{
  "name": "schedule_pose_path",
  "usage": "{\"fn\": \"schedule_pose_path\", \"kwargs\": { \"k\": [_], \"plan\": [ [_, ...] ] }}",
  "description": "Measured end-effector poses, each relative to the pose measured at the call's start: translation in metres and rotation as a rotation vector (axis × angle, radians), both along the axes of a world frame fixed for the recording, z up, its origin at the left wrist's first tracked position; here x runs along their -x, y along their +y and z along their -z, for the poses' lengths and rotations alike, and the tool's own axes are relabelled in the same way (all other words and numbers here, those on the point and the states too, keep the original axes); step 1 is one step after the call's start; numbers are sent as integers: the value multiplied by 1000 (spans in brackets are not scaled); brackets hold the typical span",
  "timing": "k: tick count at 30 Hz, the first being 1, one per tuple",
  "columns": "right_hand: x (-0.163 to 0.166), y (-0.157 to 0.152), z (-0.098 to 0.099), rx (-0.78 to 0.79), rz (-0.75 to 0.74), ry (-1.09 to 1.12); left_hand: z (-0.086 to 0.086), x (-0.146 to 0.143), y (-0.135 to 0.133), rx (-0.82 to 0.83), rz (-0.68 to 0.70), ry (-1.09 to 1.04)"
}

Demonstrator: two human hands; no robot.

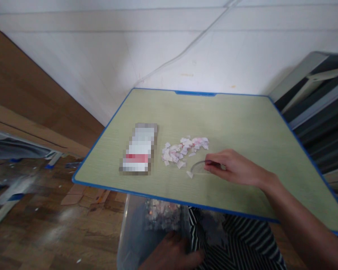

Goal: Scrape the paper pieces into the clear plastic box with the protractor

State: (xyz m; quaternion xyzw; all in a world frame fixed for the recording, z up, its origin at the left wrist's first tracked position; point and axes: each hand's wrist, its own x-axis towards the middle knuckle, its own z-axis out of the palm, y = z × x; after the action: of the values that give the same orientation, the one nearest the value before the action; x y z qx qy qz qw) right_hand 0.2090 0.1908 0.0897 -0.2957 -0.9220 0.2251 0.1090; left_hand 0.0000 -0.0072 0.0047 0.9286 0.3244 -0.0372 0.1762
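Note:
My right hand rests on the green desk, fingers pinched on a clear half-round protractor lying flat just right of a pile of small pink and white paper scraps. One loose scrap lies by the protractor's left end. My left hand is below the desk's front edge, on the rim of a clear plastic bin that holds more paper scraps; its fingers look curled on the rim.
A blurred-out white and red card or packet lies left of the scraps. The desk has a blue rim. A white wall is behind it, stacked furniture at the right, wooden floor with debris at the left.

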Motion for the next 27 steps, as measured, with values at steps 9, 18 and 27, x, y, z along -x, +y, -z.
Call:
{"fn": "schedule_pose_path", "kwargs": {
  "k": [9,18,27],
  "plan": [
    [-1,-1,-1,79,-47,24,3,1,0,-33,-2,-45],
    [-1,3,2,-105,171,84,8,1,-1,-51,0,-48],
    [-1,2,3,-67,111,10,5,1,1,-48,10,-26]
  ]
}}
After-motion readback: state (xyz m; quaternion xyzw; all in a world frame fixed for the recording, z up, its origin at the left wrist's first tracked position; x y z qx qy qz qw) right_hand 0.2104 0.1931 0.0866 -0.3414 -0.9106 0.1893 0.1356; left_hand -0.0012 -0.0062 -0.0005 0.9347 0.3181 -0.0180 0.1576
